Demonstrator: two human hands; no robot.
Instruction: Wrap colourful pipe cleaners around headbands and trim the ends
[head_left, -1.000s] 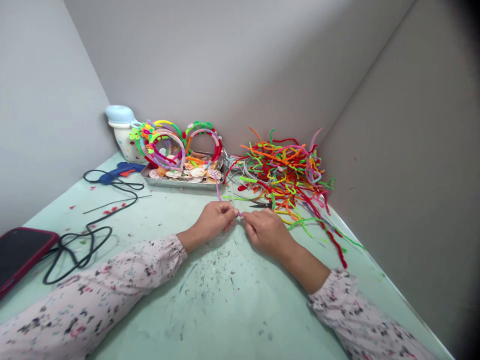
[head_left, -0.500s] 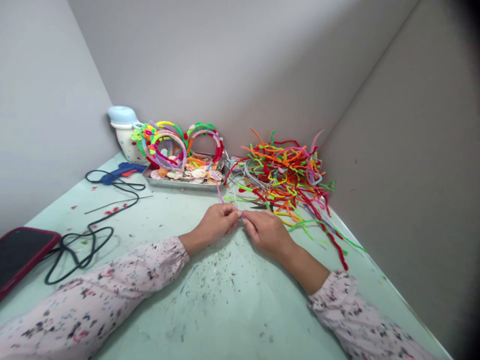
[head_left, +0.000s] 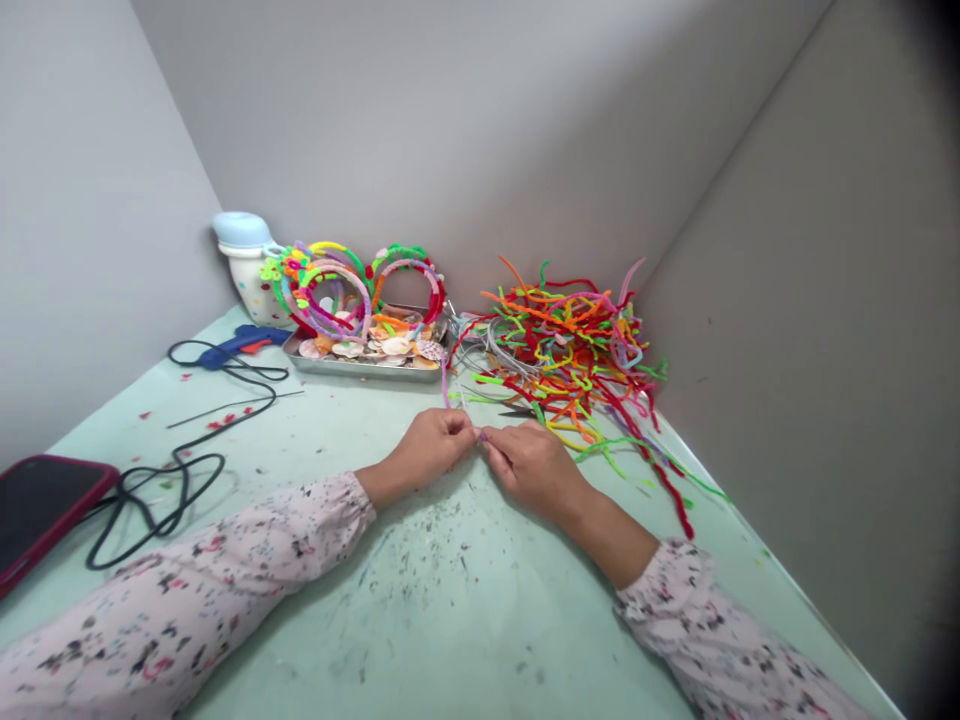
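"Across the pale green table (head_left: 420,630), your floral sleeves (head_left: 240,565) are slanting inward from both lower corners."

"And how are your hands sitting?"

"Your left hand (head_left: 431,447) is lying low with its back outward and fingers curling, thumb and forefinger pressing together. Your right hand (head_left: 536,465) is facing it almost tip to tip, knuckles up, pinching likewise. Between those tips you are gripping a purple fuzzy strip (head_left: 482,436); more purple is showing behind your left hand, toward the tray. Whether your fingertips are touching, I cannot tell."

"What is surrounding you?"

"Beyond your right hand, a tangled heap of fuzzy stems (head_left: 570,330) is spreading. Left of that, a metal tray (head_left: 367,371) is holding shells (head_left: 397,346), with decorated hoops (head_left: 367,302) standing over it. Behind its left end, a lidded bottle (head_left: 255,280) is standing upright. A phone (head_left: 49,510) is lying at the left edge, and a blue glue gun (head_left: 232,345) is resting beside the tray."

"Anything crowding you?"

"Dark scissors blades (head_left: 517,412) are poking out just beyond your right knuckles. Small red scraps (head_left: 225,420) are lying well left of your fingers."
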